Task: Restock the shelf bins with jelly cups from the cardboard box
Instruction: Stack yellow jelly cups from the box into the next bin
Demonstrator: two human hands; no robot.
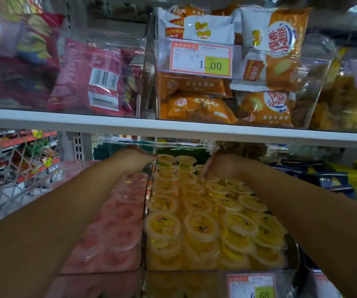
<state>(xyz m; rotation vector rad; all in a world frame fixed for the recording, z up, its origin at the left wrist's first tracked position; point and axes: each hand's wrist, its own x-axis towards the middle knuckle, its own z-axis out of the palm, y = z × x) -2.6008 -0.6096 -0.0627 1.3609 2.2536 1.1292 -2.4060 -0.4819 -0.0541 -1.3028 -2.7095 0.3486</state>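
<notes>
Clear bin [184, 270], between hands: yellow jelly cups [201, 226].
Neighbour bin [100, 273], under left arm: pink jelly cups [119, 214].
Left hand [137, 157], right hand [219, 166]: grip unclear.

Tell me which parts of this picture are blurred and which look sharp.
Head view: price tag and orange snack packs sharp; red packs at left smeared by motion blur; clear bin front catches faint glare; yellow jelly cups soft.

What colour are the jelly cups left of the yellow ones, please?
The pink jelly cups show best in head view.
</notes>
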